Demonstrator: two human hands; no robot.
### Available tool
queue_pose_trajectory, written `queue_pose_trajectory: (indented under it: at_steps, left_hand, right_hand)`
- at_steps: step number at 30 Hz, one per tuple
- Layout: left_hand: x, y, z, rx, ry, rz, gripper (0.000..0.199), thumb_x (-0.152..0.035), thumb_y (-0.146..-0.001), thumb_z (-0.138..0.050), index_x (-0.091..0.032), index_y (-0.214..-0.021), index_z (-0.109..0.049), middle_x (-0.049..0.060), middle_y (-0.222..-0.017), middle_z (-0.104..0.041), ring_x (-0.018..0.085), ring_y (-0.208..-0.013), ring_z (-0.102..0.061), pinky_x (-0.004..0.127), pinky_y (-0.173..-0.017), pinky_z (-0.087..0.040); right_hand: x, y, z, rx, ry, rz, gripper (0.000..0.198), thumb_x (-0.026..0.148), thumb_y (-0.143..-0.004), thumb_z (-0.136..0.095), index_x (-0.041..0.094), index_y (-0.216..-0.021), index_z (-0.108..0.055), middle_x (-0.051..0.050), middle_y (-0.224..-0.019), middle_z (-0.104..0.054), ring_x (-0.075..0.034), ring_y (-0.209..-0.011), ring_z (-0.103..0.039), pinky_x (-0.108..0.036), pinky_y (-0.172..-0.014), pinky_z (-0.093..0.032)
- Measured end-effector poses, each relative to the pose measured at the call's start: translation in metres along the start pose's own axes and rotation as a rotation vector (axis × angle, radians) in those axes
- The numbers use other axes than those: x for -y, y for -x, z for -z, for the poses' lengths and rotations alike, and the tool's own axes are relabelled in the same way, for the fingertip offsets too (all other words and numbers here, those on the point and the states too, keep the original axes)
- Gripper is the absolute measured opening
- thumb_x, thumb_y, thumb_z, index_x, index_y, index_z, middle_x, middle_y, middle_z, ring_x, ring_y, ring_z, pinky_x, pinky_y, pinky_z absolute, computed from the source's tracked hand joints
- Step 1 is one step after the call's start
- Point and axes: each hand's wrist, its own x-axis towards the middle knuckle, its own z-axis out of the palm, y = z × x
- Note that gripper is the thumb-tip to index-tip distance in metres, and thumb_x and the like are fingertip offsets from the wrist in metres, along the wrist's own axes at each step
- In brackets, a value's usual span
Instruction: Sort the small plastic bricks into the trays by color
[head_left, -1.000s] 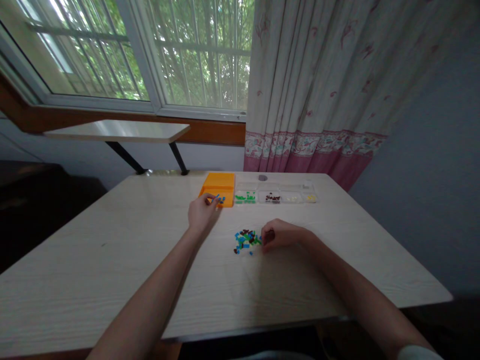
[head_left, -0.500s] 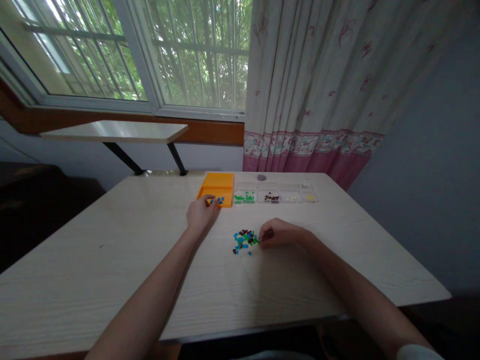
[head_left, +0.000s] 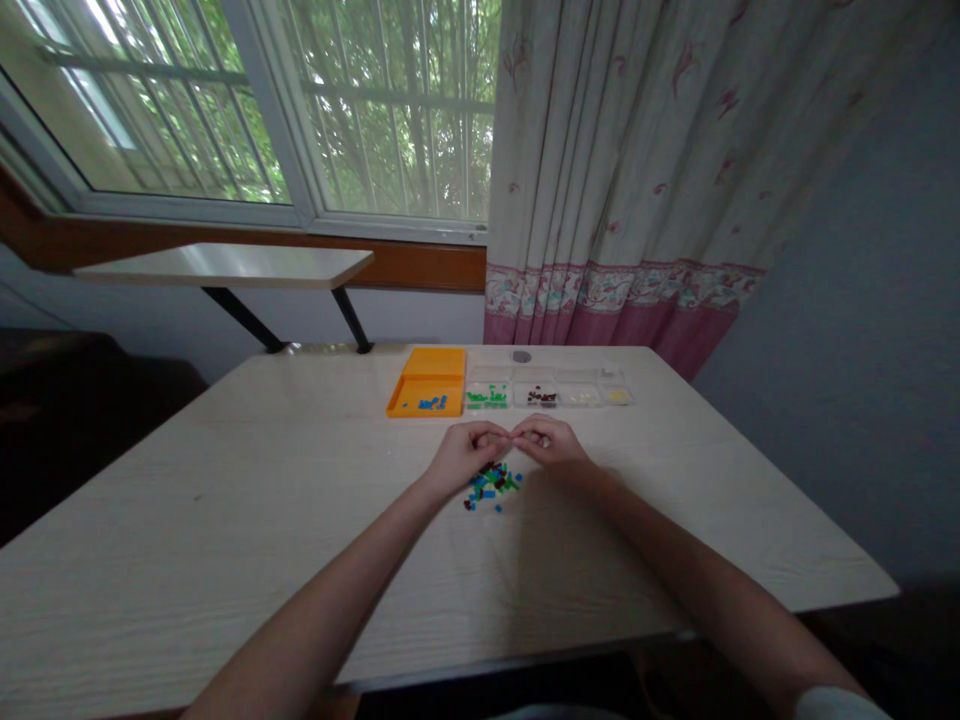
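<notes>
left hand (head_left: 469,452) and right hand (head_left: 553,442) are tip to tip, can't tell if pinching anything. mixed pile of pieces (head_left: 491,487) is around 7 o'clock from there, left's nearer.

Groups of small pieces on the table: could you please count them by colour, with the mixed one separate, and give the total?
Blue pieces, in the orange box: 1
Green pieces: 1
Brown pieces: 1
Pale pieces: 1
Yellow pieces: 1
Mixed pile: 1
Total: 6 groups. Single pieces are too small to count reliably.
</notes>
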Motion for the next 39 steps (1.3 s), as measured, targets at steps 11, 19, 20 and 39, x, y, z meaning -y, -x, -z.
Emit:
queue_pose_trajectory:
  at_steps: [11, 19, 20, 39]
  left_hand:
    - [-0.0012, -0.0014, -0.0054, -0.015, 0.311, 0.094, 0.032, -0.039, -0.061, -0.064, -0.010, -0.074, -0.063, -0.007, -0.043, -0.033, 0.004, -0.041, -0.024, 0.018, -0.042, -0.015]
    - [0.0048, -0.0043, -0.0072, -0.013, 0.396, 0.125, 0.031, -0.038, -0.058, -0.067, -0.010, -0.070, -0.062, -0.005, -0.045, -0.043, 0.004, -0.042, -0.032, 0.017, -0.043, -0.021]
    - [0.0056, -0.0045, -0.0074, -0.011, 0.403, 0.128, 0.031, -0.037, -0.057, -0.068, -0.010, -0.071, -0.062, -0.004, -0.046, -0.045, 0.004, -0.043, -0.033, 0.017, -0.043, -0.022]
    - [0.0041, -0.0030, -0.0078, -0.002, 0.477, 0.182, 0.028, -0.034, -0.056, -0.070, -0.010, -0.069, -0.064, 0.000, -0.055, -0.056, 0.007, -0.049, -0.045, 0.018, -0.047, -0.031]
  right_hand:
    - [-0.0014, -0.0002, -0.0026, -0.038, 0.038, 0.061, 0.027, 0.041, -0.076, -0.052, 0.017, -0.079, -0.064, -0.005, -0.074, -0.058, -0.009, -0.056, -0.046, -0.020, -0.050, -0.040]
    - [-0.0026, 0.0006, -0.0013, -0.073, 0.086, 0.064, 0.026, 0.041, -0.074, -0.055, 0.017, -0.078, -0.063, -0.005, -0.074, -0.057, -0.008, -0.055, -0.045, -0.021, -0.050, -0.040]
    - [-0.0019, 0.0005, -0.0011, -0.070, 0.088, 0.067, 0.027, 0.042, -0.074, -0.054, 0.017, -0.077, -0.063, -0.006, -0.075, -0.057, -0.009, -0.055, -0.046, -0.021, -0.050, -0.040]
    - [-0.0007, 0.0038, -0.0009, -0.055, 0.159, 0.092, 0.021, 0.036, -0.077, -0.052, 0.018, -0.079, -0.063, -0.006, -0.077, -0.056, -0.009, -0.055, -0.045, -0.021, -0.049, -0.040]
